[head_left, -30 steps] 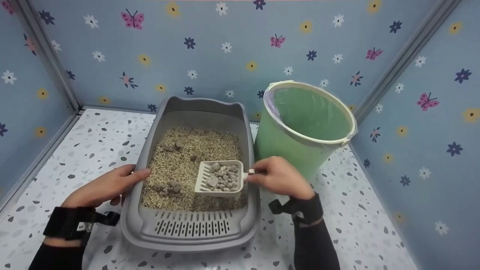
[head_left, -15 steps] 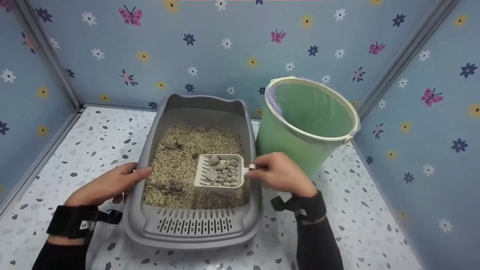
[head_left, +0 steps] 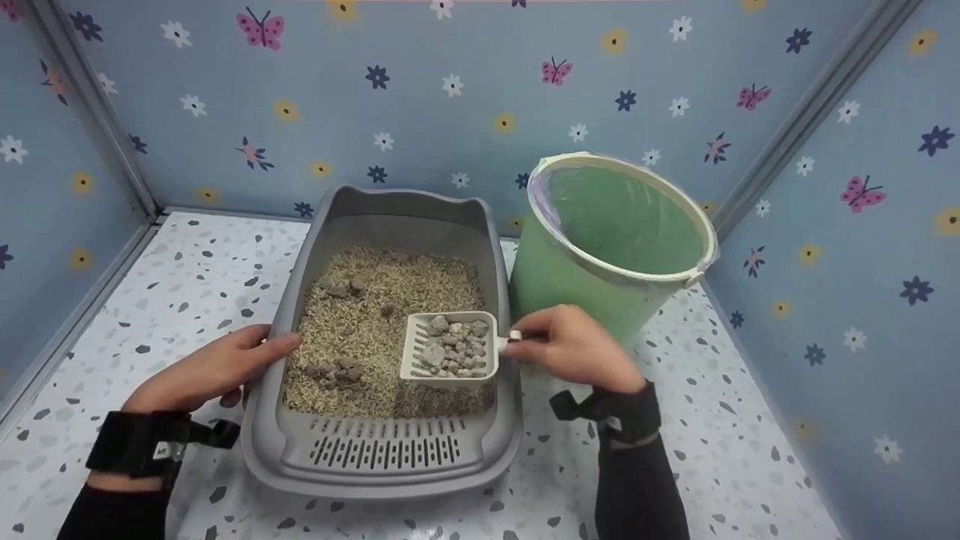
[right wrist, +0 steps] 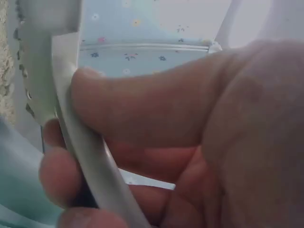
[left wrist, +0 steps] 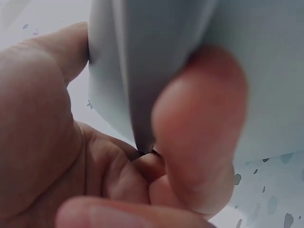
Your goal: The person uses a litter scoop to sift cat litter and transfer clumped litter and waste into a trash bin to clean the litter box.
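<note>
A white slotted litter scoop (head_left: 412,352), loaded with greyish clumps (head_left: 455,349), hangs level over the right side of a grey litter box (head_left: 386,484). My right hand (head_left: 577,349) grips the scoop by its handle; in the right wrist view the thumb lies along the handle (right wrist: 78,118) with the fingers curled beneath. At the box's left side my left hand (head_left: 214,367) holds the rim, thumb on top and fingers under the edge, as the left wrist view also shows. Tan litter (head_left: 405,277) fills the box, with darker clumps (head_left: 337,373) on it at the left.
A pale green bin (head_left: 577,285) with a clear liner stands right behind the box's right side, its mouth tilted toward me. Blue flowered panels (head_left: 420,112) close off the back and both sides. The floor (head_left: 217,277) is white and speckled.
The scoop and my right hand have shifted slightly to the right, toward the box's right rim. The clumps stay in the scoop. My left hand keeps its hold on the rim.
</note>
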A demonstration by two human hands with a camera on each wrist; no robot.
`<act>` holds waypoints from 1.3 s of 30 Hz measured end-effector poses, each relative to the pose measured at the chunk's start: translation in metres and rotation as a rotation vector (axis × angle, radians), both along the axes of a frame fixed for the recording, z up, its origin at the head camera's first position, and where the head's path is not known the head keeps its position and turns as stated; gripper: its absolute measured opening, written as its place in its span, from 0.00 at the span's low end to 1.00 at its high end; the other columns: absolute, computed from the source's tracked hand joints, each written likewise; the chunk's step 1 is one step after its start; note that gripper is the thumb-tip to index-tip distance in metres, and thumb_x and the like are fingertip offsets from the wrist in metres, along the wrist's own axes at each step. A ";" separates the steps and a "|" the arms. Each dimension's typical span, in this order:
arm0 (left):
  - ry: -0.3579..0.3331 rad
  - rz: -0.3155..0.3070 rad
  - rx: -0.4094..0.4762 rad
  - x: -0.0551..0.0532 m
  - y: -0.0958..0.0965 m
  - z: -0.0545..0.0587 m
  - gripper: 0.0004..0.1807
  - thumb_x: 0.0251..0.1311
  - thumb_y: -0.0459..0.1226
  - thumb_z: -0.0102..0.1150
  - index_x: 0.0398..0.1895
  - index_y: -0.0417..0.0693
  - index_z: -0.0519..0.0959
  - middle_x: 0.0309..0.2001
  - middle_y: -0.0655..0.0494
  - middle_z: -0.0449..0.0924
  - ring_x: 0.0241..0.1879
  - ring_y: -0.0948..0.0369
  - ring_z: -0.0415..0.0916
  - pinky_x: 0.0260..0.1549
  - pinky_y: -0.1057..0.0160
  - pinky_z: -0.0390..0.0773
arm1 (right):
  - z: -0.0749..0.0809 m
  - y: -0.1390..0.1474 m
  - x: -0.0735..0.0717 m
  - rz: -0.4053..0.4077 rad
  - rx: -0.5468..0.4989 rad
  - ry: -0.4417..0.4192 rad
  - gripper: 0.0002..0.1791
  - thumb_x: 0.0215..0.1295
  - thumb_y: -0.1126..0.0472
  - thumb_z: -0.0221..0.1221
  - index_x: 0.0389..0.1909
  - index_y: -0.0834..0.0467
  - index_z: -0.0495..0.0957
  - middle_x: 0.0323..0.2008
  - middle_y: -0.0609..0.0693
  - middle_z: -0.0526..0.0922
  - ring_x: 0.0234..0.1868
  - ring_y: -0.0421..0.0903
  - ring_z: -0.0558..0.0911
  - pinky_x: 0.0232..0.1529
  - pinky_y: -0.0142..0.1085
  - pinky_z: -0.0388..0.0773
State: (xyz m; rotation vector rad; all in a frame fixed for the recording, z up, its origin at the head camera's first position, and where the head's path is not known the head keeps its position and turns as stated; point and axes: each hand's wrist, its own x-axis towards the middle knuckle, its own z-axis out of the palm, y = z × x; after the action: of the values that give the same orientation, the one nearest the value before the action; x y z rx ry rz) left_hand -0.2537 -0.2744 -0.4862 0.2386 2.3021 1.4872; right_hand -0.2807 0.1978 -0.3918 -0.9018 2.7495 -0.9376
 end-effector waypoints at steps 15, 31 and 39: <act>0.006 -0.010 -0.002 -0.001 0.000 0.002 0.28 0.89 0.56 0.48 0.55 0.36 0.69 0.29 0.51 0.76 0.15 0.64 0.61 0.14 0.65 0.67 | -0.002 -0.010 -0.001 -0.001 -0.002 0.031 0.06 0.76 0.52 0.73 0.38 0.47 0.92 0.25 0.38 0.80 0.24 0.37 0.74 0.29 0.37 0.76; -0.012 -0.002 0.007 -0.002 0.001 0.001 0.28 0.89 0.56 0.49 0.55 0.35 0.69 0.30 0.49 0.78 0.15 0.64 0.63 0.14 0.66 0.67 | -0.006 -0.008 0.000 -0.027 0.005 0.026 0.05 0.75 0.52 0.73 0.39 0.47 0.93 0.24 0.37 0.80 0.23 0.36 0.74 0.29 0.37 0.77; -0.001 -0.005 -0.003 -0.002 -0.001 -0.001 0.28 0.89 0.56 0.48 0.55 0.36 0.69 0.30 0.49 0.78 0.15 0.64 0.62 0.14 0.65 0.67 | 0.001 -0.008 0.005 -0.044 -0.032 0.037 0.05 0.75 0.53 0.73 0.42 0.48 0.93 0.24 0.38 0.83 0.22 0.37 0.78 0.30 0.39 0.80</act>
State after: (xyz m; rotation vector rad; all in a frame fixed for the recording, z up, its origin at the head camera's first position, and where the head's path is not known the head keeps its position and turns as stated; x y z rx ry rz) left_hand -0.2555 -0.2751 -0.4868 0.2422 2.3007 1.4811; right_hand -0.2755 0.1898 -0.3908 -0.8761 2.8044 -0.9847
